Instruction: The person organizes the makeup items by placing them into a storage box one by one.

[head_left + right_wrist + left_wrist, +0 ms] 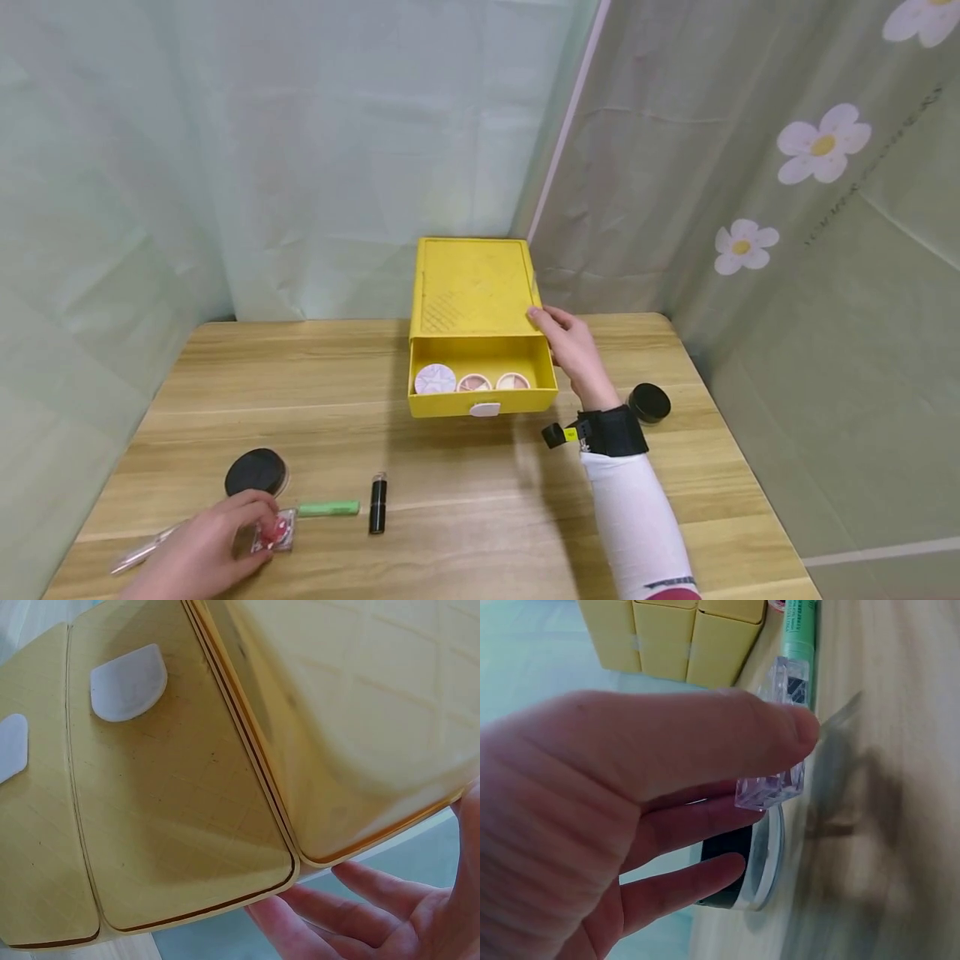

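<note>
Yellow drawer [442, 406] open, 3 round items [435, 379] inside; our left fingers [697, 825] pinch a clear case [769, 795], right fingers [337, 911] rest unclenched against the box [480, 279]; black tube [377, 504] remains outside.

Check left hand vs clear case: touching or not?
Touching. The left wrist view shows it: the left hand pinches the clear case, thumb across its near side and fingers behind.
</note>
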Motion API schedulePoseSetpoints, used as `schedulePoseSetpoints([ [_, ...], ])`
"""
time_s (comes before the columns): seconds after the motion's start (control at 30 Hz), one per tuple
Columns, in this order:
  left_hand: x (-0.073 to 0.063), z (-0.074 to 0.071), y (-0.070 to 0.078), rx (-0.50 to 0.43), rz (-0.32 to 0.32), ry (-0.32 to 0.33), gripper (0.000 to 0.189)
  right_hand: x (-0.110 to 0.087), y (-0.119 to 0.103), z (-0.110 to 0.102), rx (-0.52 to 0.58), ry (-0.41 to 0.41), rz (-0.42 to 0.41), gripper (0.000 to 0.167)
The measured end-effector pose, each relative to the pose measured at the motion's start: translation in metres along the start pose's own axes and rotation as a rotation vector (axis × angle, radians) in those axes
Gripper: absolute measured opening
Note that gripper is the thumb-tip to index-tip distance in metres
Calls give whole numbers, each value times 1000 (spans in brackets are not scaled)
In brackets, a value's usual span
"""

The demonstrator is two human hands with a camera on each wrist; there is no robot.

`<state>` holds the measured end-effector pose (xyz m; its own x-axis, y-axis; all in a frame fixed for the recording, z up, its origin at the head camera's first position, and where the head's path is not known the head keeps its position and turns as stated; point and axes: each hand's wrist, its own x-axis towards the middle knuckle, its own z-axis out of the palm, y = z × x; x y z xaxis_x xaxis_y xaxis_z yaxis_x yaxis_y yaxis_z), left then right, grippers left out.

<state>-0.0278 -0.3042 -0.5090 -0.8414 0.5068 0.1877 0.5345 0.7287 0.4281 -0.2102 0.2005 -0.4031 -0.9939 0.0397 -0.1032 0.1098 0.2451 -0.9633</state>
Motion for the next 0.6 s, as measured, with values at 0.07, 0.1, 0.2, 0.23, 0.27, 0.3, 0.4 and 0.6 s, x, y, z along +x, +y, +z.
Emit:
schedulePoseSetpoints([
  [0.07,2,1,0,-6,28,24,57,0,0,0,-3,1,1,83],
  [0.1,2,1,0,-11,44,39,59,-1,1,-1,-6,2,1,84],
  [0.2,5,-2,-1,-18,85,87,64,0,0,-1,-6,-1,0,84],
  [0.23,6,-3,0,-23,93,100,66,-1,0,-1,-6,2,0,84],
  [0.27,7,-4,0,-35,92,104,67,-1,0,-1,-8,3,2,84],
  [0.3,8,-6,1,-44,89,108,67,-1,0,-1,-7,4,2,84],
  [0.4,11,-9,4,-59,74,120,69,0,0,-1,2,9,6,83],
  [0.6,19,-12,8,-72,55,121,66,2,0,0,19,6,9,83],
])
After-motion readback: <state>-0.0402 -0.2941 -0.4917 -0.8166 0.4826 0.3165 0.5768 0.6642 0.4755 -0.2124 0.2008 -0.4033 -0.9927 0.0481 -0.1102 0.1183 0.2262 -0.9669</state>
